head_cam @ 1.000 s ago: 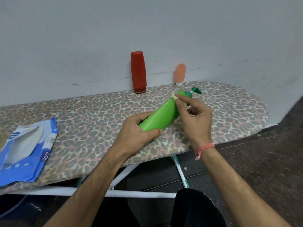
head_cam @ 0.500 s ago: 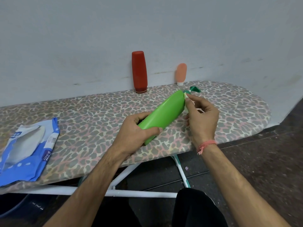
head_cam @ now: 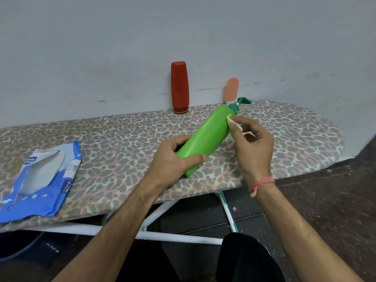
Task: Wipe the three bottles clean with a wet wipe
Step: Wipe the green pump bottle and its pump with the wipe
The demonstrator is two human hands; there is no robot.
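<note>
My left hand (head_cam: 173, 157) grips the lower end of a green pump bottle (head_cam: 207, 137), which is tilted with its dark green pump pointing away to the right. My right hand (head_cam: 252, 147) pinches a small white wet wipe (head_cam: 234, 123) and presses it against the bottle's right side, just below the pump collar. A tall red bottle (head_cam: 179, 87) stands upside down on its cap against the wall. A small peach-coloured bottle (head_cam: 231, 90) stands to its right, partly behind the green pump.
An ironing board (head_cam: 101, 139) with a leopard-print cover carries everything. A blue wet-wipe pack (head_cam: 38, 180) lies open at its left end. The wall runs right behind the board. White metal legs and dark floor show below.
My right hand with the wipe has slid from the top of the bottle's shoulder down to its right side. The bottle's pump end has risen slightly.
</note>
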